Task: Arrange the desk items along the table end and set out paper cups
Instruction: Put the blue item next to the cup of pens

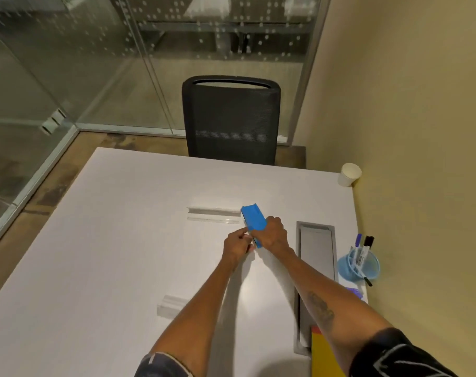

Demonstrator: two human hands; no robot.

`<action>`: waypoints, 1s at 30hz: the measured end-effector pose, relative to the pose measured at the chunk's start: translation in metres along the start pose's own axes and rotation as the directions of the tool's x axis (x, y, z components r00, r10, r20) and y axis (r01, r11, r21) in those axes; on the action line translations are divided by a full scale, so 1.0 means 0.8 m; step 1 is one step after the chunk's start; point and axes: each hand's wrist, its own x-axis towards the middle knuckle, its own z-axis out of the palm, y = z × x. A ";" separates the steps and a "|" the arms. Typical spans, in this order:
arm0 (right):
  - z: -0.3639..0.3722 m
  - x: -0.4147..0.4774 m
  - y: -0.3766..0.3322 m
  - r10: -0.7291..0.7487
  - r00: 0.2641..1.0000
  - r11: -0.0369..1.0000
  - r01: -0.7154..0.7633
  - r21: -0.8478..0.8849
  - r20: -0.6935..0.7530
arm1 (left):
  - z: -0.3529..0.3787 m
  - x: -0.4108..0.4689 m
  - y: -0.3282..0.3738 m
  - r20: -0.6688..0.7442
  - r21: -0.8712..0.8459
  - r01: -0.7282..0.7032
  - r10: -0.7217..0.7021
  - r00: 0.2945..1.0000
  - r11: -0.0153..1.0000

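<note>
My right hand (275, 232) grips a blue whiteboard eraser (252, 220) tilted up on edge above the middle of the white table (122, 227). Beside it, my left hand (237, 244) pinches the eraser's near lower edge with curled fingers. A clear acrylic holder (213, 213) lies just beyond and left of the eraser. A second clear holder (169, 306) lies nearer, partly behind my left forearm. One white paper cup (349, 174) stands at the far right corner by the wall. A blue mesh cup with markers (359, 263) stands at the right edge.
A grey cable tray lid (317, 268) runs along the table's right side under my right forearm. A yellow folder (325, 355) lies at the near right. A black mesh chair (231, 121) stands at the far table end. Glass walls enclose the left and back.
</note>
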 end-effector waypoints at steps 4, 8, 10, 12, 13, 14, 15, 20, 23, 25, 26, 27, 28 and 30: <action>-0.048 0.016 0.033 0.033 0.995 0.999 -0.035 -0.022 -0.090 | 0.039 0.011 0.012 0.083 0.067 -0.031 0.025 0.996 0.997; -0.082 0.031 0.064 0.049 0.987 0.996 -0.060 -0.066 -0.153 | 0.070 0.020 0.014 0.163 0.242 -0.078 0.039 0.986 0.967; -0.098 0.039 0.078 0.071 0.981 0.992 -0.088 -0.088 -0.181 | 0.082 0.027 0.010 0.201 0.336 -0.103 0.036 0.979 0.936; -0.116 0.047 0.093 0.075 0.973 0.985 -0.106 -0.134 -0.216 | 0.092 0.038 0.003 0.233 0.494 -0.163 0.051 0.971 0.854; -0.125 0.051 0.101 0.072 0.969 0.981 -0.112 -0.157 -0.236 | 0.096 0.044 -0.001 0.254 0.586 -0.202 0.059 0.965 0.785; -0.134 0.056 0.108 0.071 0.965 0.978 -0.117 -0.171 -0.252 | 0.099 0.050 -0.005 0.274 0.664 -0.231 0.056 0.960 0.712; -0.143 0.060 0.115 0.075 0.962 0.977 -0.122 -0.172 -0.262 | 0.102 0.053 -0.010 0.287 0.725 -0.248 0.045 0.957 0.642; -0.182 0.082 0.144 0.124 0.951 0.981 -0.160 -0.108 -0.282 | 0.123 0.057 -0.024 0.289 0.864 -0.251 -0.021 0.957 0.436; -0.195 0.090 0.164 0.150 0.944 0.976 -0.188 -0.105 -0.293 | 0.139 0.059 -0.031 0.280 0.873 -0.210 -0.101 0.955 0.439; -0.202 0.095 0.176 0.178 0.940 0.970 -0.218 -0.111 -0.290 | 0.148 0.061 -0.035 0.274 0.873 -0.186 -0.138 0.952 0.451; -0.204 0.098 0.181 0.198 0.936 0.964 -0.240 -0.116 -0.290 | 0.152 0.061 -0.037 0.268 0.876 -0.175 -0.151 0.952 0.449; -0.206 0.100 0.185 0.220 0.930 0.956 -0.265 -0.123 -0.293 | 0.155 0.063 -0.038 0.261 0.878 -0.167 -0.156 0.952 0.448; -0.207 0.102 0.190 0.244 0.923 0.947 -0.293 -0.133 -0.297 | 0.158 0.064 -0.040 0.257 0.878 -0.163 -0.155 0.954 0.450; -0.209 0.106 0.198 0.290 0.908 0.925 -0.347 -0.154 -0.303 | 0.164 0.067 -0.041 0.255 0.873 -0.168 -0.135 0.957 0.459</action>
